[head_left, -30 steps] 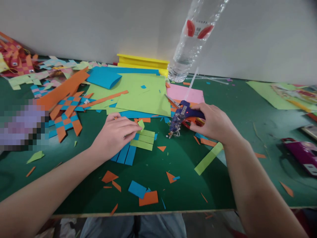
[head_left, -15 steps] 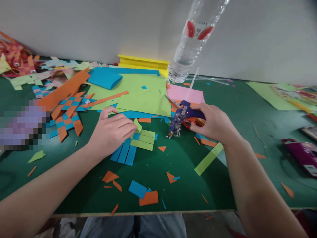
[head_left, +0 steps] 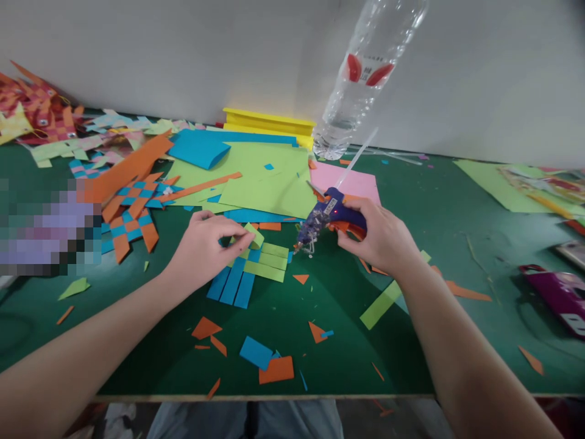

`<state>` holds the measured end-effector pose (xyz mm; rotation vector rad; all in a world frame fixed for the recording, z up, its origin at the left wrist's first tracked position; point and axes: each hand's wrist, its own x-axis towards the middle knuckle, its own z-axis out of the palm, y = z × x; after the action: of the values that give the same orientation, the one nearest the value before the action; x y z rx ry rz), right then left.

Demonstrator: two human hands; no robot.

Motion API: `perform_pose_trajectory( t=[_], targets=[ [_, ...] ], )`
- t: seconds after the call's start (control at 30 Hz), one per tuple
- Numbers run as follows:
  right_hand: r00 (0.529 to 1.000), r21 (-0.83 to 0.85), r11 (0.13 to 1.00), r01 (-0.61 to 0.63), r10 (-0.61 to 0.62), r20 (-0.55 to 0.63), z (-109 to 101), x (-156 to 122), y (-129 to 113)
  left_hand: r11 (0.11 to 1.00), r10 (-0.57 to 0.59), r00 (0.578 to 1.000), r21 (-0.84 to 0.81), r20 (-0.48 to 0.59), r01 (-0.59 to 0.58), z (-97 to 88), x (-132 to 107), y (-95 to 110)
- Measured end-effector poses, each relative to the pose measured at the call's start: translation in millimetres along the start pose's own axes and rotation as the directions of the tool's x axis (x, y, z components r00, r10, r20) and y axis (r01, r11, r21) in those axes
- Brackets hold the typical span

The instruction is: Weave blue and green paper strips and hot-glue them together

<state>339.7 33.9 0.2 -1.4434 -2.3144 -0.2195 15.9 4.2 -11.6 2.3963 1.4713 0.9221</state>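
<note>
Blue and green paper strips form a small woven piece (head_left: 266,262) flat on the green table. My left hand (head_left: 211,239) is closed over its upper left part, pinching a green paper strip (head_left: 254,236) whose end curls upward. In my right hand (head_left: 382,233) is a blue hot glue gun (head_left: 329,210), gripped by its handle, with a clear glue stick (head_left: 357,157) jutting out the back. The gun's nozzle points down and left, close to the weave's right edge but apart from it. Scissors (head_left: 316,190) lie partly hidden behind the gun.
Green paper sheets (head_left: 274,183) and a pink sheet (head_left: 351,181) lie behind my hands. A water bottle (head_left: 361,79) stands at the back. Woven orange-and-blue pieces (head_left: 130,228) are on the left, a purple object (head_left: 555,292) on the right. Paper scraps (head_left: 276,369) litter the front.
My right hand has moved the glue gun left, nearer the weave. The green strip in my left fingers now shows more of its curled end.
</note>
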Motion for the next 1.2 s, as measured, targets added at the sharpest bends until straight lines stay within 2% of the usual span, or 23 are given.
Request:
perform_pose_trajectory(
  t=[0.1, 0.23, 0.53, 0.63, 0.87, 1.2],
  targets=[
    [1.0, 0.029, 0.999, -0.026, 0.026, -0.009, 3, -1, -7, 0.994, -0.089, 0.996, -0.062, 0.031, 0.091, -4.9, 3, 3],
    [0.999, 0.055, 0.998, -0.03, 0.031, -0.017, 8, -2, -14, 0.968, -0.179, 0.976, -0.158, 0.124, 0.197, -11.2, 5, 7],
    [0.998, 0.059, 0.997, 0.056, -0.054, -0.032, 13, -6, -23, 0.941, -0.268, 0.952, -0.172, 0.152, 0.292, -13.0, 5, 6],
    [0.997, 0.054, 0.996, 0.068, -0.066, -0.04, 14, -8, -26, 0.939, -0.273, 0.95, -0.172, 0.152, 0.298, -13.8, 5, 6],
    [0.999, 0.068, 0.997, 0.04, -0.042, 0.027, 14, -8, -31, 0.944, -0.271, 0.951, -0.152, 0.147, 0.293, -16.2, 7, 10],
    [0.999, 0.077, 0.997, 0.023, -0.026, 0.045, 13, -9, -30, 0.969, -0.196, 0.974, -0.131, 0.112, 0.21, -13.9, 6, 7]
  ],
)
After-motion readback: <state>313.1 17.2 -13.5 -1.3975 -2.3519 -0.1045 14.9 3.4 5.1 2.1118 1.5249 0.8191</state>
